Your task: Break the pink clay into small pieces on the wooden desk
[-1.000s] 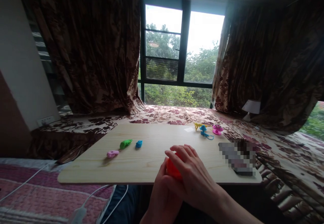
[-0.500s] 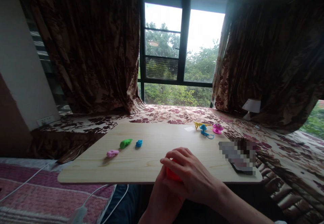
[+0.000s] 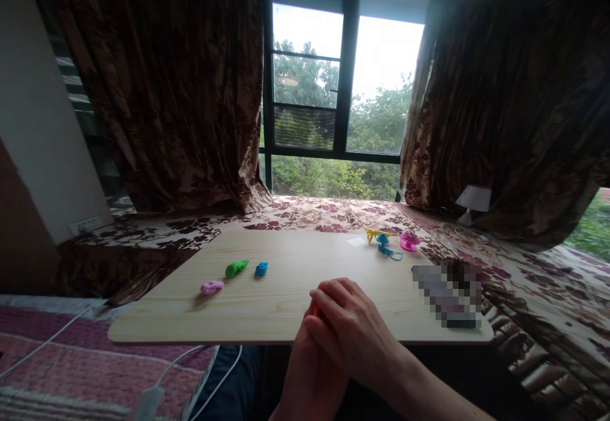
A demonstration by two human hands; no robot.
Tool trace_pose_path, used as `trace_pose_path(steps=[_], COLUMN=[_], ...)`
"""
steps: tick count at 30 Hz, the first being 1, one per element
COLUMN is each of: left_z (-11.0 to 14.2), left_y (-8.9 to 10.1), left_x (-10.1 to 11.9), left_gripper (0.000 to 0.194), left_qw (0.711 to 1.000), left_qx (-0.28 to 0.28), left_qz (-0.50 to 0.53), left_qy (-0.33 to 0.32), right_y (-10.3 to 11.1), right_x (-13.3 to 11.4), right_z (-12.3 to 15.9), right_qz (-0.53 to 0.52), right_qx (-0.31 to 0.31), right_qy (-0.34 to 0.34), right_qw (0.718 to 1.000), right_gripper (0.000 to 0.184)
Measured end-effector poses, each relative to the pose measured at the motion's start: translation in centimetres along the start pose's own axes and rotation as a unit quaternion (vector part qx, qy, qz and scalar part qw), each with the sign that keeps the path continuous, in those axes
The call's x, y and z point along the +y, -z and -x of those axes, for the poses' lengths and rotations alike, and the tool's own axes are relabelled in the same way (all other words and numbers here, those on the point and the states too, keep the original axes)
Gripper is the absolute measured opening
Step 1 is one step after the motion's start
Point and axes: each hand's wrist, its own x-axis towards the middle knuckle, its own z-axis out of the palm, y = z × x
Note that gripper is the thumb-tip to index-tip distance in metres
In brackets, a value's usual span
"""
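Both hands are pressed together over the near edge of the table, with a lump of red modelling clay [image 3: 317, 310] between the palms. Only a small orange-red patch shows between the fingers. My right hand [image 3: 355, 329] lies on top, its fingers curled over the clay. Underneath, my left hand [image 3: 307, 367] cups it from below, its fingers mostly hidden. To the left on the table lie a green clay lump [image 3: 237, 268], a small blue lump [image 3: 262, 268] and a pink lump [image 3: 211, 288].
The pale wooden table [image 3: 286, 243] bears a yellow piece [image 3: 374, 235], a blue mushroom shape [image 3: 382, 240] and a magenta mushroom shape [image 3: 410, 241] at the far right. A pixelated flat object [image 3: 448, 297] lies near the right edge. A white lamp [image 3: 474, 200] stands beyond.
My right hand has closed further over the red clay and shifted slightly, so less of the red shows. The things on the table stay where they were.
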Motion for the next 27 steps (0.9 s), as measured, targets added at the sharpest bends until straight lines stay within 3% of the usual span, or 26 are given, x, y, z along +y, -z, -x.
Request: trace_pose_path(steps=[6, 11, 13, 16, 19, 24, 27], left_z=[0.2, -0.4, -0.4, -0.1, 0.2, -0.1, 0.0], left_y=[-0.5, 0.5, 0.8, 0.5, -0.2, 0.0, 0.1], left_x=[0.2, 0.3, 0.3, 0.1, 0.0, 0.0, -0.1], left_gripper=[0.024, 0.026, 0.021, 0.02, 0.022, 0.029, 0.027], left_qw=[0.999, 0.999, 0.999, 0.999, 0.999, 1.0, 1.0], left_qx=[-0.036, -0.009, 0.007, 0.007, -0.006, 0.0, 0.001], left_qz=[0.009, 0.002, -0.026, -0.049, -0.04, 0.016, 0.011], left_qy=[0.018, 0.037, 0.024, -0.007, 0.011, 0.017, 0.01], right_y=[0.2, 0.9, 1.3, 1.5, 1.0, 0.5, 0.8], right_x=[-0.3, 0.4, 0.6, 0.6, 0.4, 0.4, 0.5], right_z=[0.2, 0.1, 0.1, 0.3, 0.4, 0.3, 0.2], right_qz=[0.006, -0.045, -0.048, -0.028, -0.013, -0.007, -0.001], right_qx=[0.037, -0.014, -0.029, -0.014, -0.007, -0.022, -0.014], right_qy=[-0.015, 0.05, 0.075, 0.048, 0.012, 0.027, 0.035], right_qw=[0.999, 0.998, 0.996, 0.998, 1.0, 0.999, 0.999], right_gripper=[0.044, 0.025, 0.033, 0.048, 0.039, 0.022, 0.028])
